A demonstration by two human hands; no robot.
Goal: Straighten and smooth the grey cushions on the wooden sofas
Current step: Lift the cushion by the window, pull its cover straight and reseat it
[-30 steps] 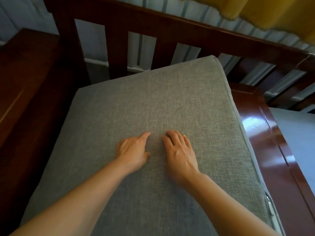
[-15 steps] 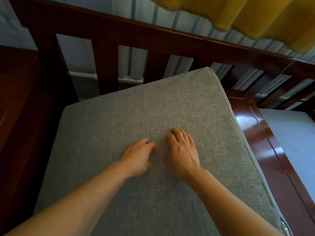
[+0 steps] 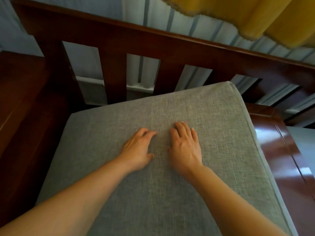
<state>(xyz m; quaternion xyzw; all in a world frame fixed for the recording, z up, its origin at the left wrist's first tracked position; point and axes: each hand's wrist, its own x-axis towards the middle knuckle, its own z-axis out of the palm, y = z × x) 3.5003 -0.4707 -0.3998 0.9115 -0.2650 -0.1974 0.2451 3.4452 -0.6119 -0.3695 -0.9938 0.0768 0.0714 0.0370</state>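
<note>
on the seat of the wooden sofa (image 3: 170,48), one grey cushion (image 3: 213,133) lies flat, filling the seat from the dark left side of the frame to the glossy right armrest (image 3: 279,150). its far edge sits askew to the slatted backrest: the far right corner is close to the slats, the far left corner well apart from them.

left hand (image 3: 138,149): palm down near the middle of the cushion, fingers loosely bent with tips on the fabric, gripping nothing. right hand (image 3: 185,147): just beside it, flat, fingers extended and together, pressing on the cover, gripping nothing.

handling, as judged: a thick block, probably foam, with squared piped edges; it should be light, firm enough to keep its shape, yet yielding under the palms. the woven cover looks coarse, so flat palms should drag it well, and the polished wood beneath may let the whole block slide. no fragility noted. to square it up, a hold at the near edge or the side seams would serve better than the centre; for smoothing, flat strokes outward from the middle. surface shows no marked creases. a yellow curtain (image 3: 255,16) hangs behind.
</note>
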